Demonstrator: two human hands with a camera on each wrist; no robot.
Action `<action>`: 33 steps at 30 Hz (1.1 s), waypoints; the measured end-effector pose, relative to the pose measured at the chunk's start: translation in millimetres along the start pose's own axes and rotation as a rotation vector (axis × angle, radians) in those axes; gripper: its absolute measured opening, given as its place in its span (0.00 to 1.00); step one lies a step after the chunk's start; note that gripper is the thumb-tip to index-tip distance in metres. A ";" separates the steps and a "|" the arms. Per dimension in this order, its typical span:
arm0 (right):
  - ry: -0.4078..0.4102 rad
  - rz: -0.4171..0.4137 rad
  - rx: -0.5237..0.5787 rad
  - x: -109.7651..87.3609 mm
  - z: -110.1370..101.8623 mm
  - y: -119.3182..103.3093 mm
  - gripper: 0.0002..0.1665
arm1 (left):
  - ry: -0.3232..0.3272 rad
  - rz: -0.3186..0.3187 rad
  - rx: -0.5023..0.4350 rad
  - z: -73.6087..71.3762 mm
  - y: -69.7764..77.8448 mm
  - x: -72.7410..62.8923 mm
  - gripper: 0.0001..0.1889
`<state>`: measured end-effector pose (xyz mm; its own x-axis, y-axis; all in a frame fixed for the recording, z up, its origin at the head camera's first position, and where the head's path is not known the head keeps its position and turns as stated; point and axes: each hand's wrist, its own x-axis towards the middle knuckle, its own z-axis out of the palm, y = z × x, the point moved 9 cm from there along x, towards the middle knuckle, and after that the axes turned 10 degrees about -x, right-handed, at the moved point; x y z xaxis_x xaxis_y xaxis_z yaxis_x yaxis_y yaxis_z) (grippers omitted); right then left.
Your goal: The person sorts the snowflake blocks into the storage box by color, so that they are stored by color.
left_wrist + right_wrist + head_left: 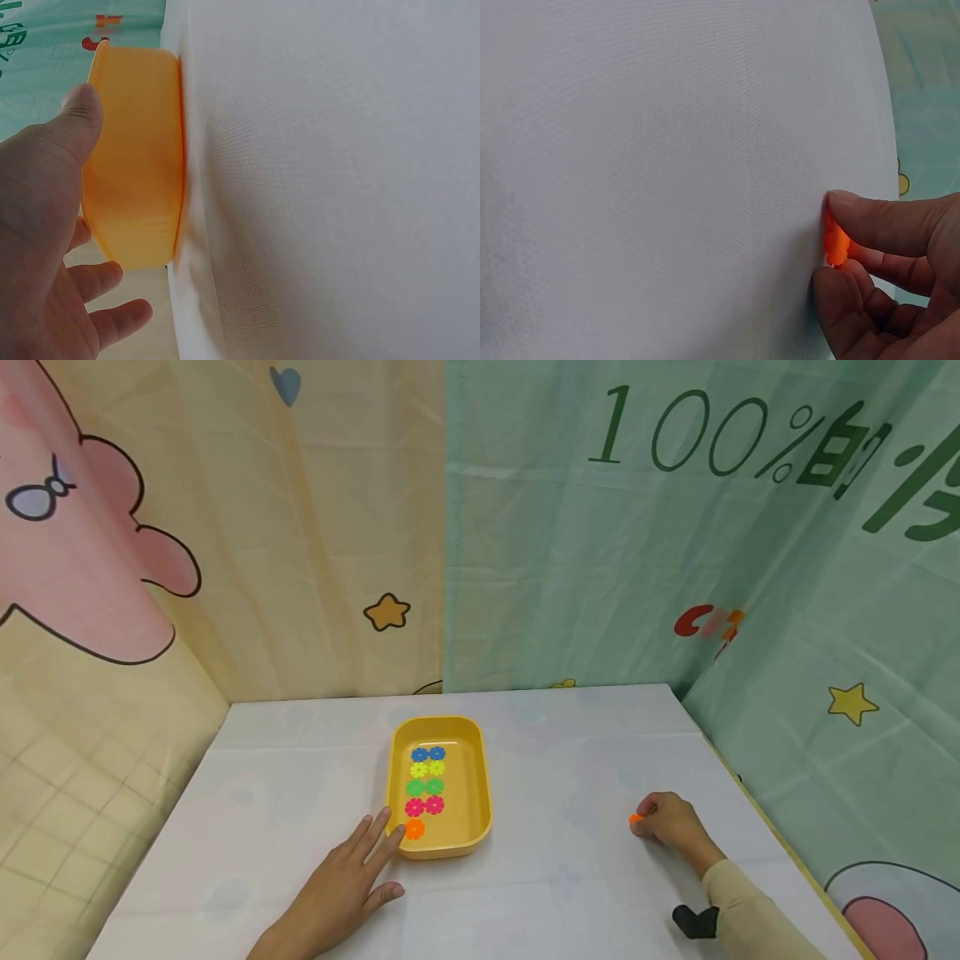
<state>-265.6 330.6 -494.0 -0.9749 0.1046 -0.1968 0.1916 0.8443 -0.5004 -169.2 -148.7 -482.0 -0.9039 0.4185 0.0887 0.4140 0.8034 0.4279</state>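
A yellow tray point(466, 793) stands on the table with flower-shaped plastic discs laid in two columns on its left side. From the far end come pairs of blue discs point(420, 754), yellow discs point(418, 770), green discs point(416, 787) and pink discs point(415, 807); a single orange disc point(414, 829) lies nearest. My left hand point(337, 889) is spread at the tray's near left corner, fingertips at the rim. To the right of the tray, my right hand point(672, 827) pinches another orange flower-shaped disc point(837, 241) between thumb and fingers, close to the white tabletop.
A white cloth covers the table point(555, 893). Printed curtains point(525, 568) hang behind it and along both sides. A black strap piece point(695, 922) shows beside the right sleeve point(750, 906).
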 end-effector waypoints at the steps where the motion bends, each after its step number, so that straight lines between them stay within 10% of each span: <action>1: -0.001 0.004 0.000 0.2 0.3 0.2 0.15 | -0.002 -0.004 -0.001 0.2 -0.4 0.0 0.42; 33: -0.094 0.018 0.341 8.9 -8.3 3.2 0.09 | -0.018 -0.030 0.012 3.9 -2.1 1.1 0.43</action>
<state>-274.6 338.6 -490.3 -0.9593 0.0557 -0.2769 0.2512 0.6168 -0.7460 -170.6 -148.3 -486.3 -0.9138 0.4018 0.0593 0.3880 0.8207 0.4194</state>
